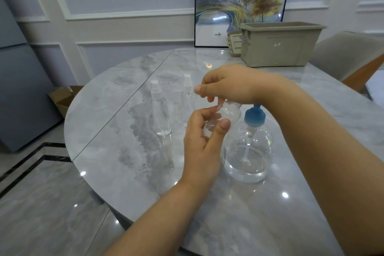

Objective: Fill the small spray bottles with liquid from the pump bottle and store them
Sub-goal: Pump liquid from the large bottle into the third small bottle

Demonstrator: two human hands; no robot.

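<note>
The left hand [202,141] grips a clear small spray bottle [225,115], thumb and fingers [223,125] curled around its tilted body above the bench [128,158]. The right hand [226,85] pinches its top from above. Just right stands the pump bottle [248,147]; two capped spray bottles [160,110] stand beyond; a beige bin [280,43] farthest.

A round grey marble table [124,151] is seen. Two small spray bottles [160,110] [187,97] are stood upright on it, near a big pump bottle [248,147]. A tan bin [280,44] is set at the far edge.
</note>
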